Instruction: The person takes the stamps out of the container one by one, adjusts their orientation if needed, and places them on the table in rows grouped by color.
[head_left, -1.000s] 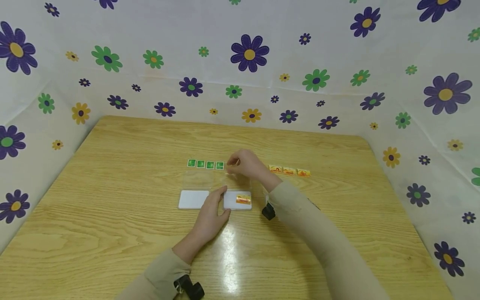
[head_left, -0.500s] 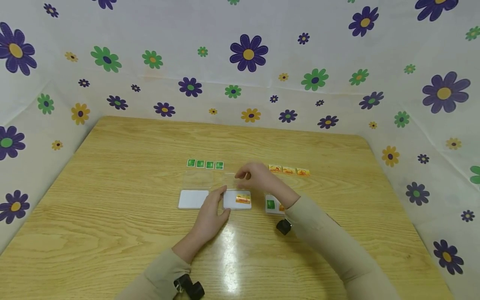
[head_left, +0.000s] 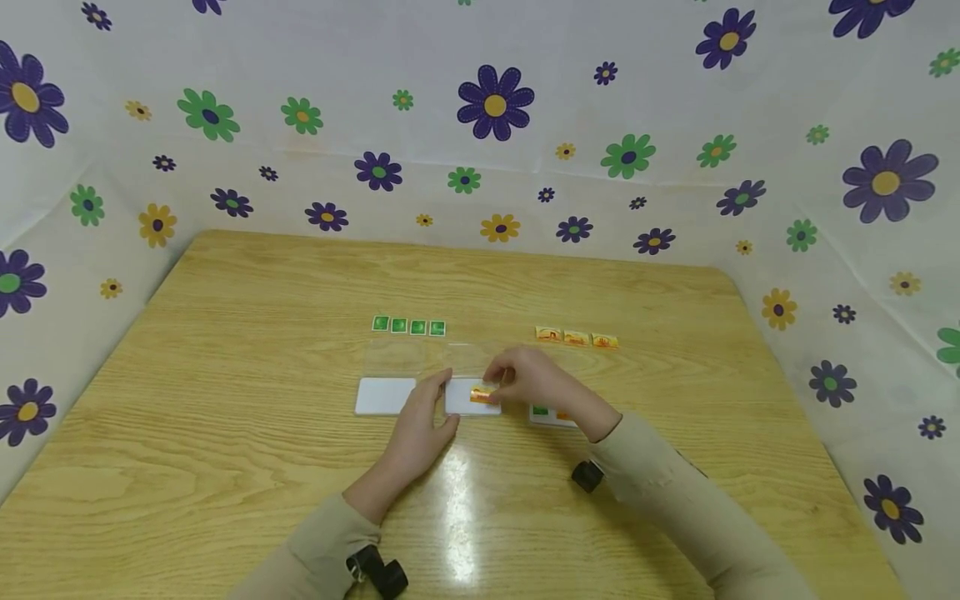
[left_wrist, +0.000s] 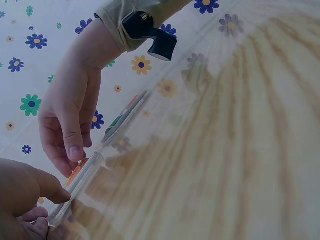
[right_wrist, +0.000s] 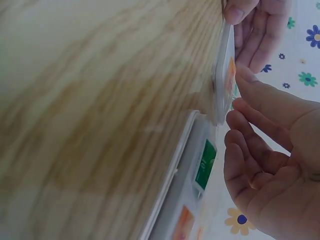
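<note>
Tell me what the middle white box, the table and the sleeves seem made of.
Middle white box: probably hard plastic, smooth, going by its even surface and rounded corners.
Table: wood or printed laminate, glossy, given its grain and bright reflection.
Sleeves: matte fabric, judging by the creases; fibre unclear.

Flower-printed white cloth point(head_left: 330, 50) behind; wood-grained table point(head_left: 225, 375), streaked with glare.

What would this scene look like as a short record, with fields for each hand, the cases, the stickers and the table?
Left hand: grips the left end of the middle case
Right hand: at the orange sticker on that case; whether it pinches anything is unclear
Left case: plain white top
Right case: bears stickers, partly hidden in the head view
Loose stickers: four green stickers, three orange stickers, beyond the cases
Table: wood-grain
</note>
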